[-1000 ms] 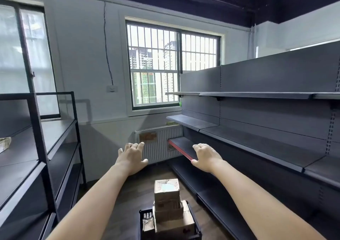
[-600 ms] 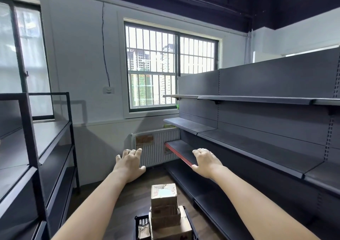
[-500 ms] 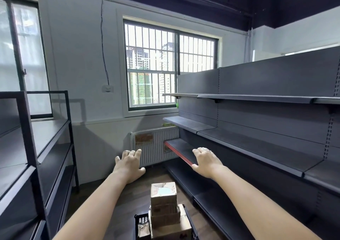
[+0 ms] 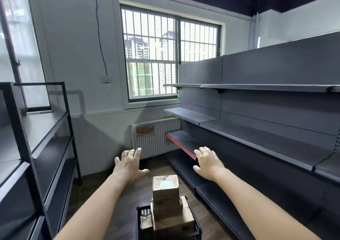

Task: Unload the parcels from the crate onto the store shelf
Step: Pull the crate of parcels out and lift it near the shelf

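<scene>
A black plastic crate stands on the dark wooden floor at the bottom centre, holding stacked cardboard parcels. The top parcel is a small taped brown box. A larger box lies beneath the stack, and a small shiny packet stands at the crate's left side. My left hand hovers open above and to the left of the stack, palm down. My right hand hovers open to the right of it. Neither hand touches a parcel. The dark grey store shelf runs along the right, bare.
A black metal rack stands on the left. A white radiator sits under the barred window on the far wall. One lower shelf board has a red front edge. Floor shows between the rack and the shelf unit.
The view has shifted slightly and both hands have sunk a little toward the parcel stack, fingers still spread. Nothing has been taken hold of.
</scene>
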`<state>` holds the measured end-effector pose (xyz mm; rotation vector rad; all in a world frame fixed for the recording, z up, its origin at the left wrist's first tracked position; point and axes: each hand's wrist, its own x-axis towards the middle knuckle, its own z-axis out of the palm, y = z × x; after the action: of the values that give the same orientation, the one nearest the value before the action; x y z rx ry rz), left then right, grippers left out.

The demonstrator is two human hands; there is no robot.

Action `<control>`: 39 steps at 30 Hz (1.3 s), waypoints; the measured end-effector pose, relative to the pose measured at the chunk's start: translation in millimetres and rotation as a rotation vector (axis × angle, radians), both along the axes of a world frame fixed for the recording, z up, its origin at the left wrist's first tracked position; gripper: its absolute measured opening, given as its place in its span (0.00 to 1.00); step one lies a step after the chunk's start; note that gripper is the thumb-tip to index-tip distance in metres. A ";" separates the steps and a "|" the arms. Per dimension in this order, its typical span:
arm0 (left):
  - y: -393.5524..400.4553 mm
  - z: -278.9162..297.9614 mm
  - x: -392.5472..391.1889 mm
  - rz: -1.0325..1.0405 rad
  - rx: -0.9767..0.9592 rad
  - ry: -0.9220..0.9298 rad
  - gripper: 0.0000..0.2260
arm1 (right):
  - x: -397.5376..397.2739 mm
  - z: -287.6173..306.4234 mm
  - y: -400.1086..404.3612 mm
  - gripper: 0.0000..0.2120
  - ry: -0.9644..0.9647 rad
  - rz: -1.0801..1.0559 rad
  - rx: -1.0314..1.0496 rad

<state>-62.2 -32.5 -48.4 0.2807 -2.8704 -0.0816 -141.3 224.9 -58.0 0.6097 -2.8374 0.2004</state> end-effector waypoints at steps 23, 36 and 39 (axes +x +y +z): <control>-19.1 -18.4 -223.2 0.072 0.008 -0.033 0.35 | -239.1 -19.3 -20.8 0.34 -0.090 0.062 -0.065; -117.4 -27.0 -366.7 0.071 0.041 -0.009 0.37 | -380.2 -27.8 -107.8 0.34 -0.106 0.037 -0.032; -137.9 -27.5 -394.8 0.072 0.050 -0.022 0.37 | -409.0 -24.9 -125.9 0.34 -0.096 0.045 -0.037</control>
<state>-457.0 -170.4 -75.9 0.3963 -2.8795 -0.1377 -550.4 98.9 -82.9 0.6733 -2.9059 0.2975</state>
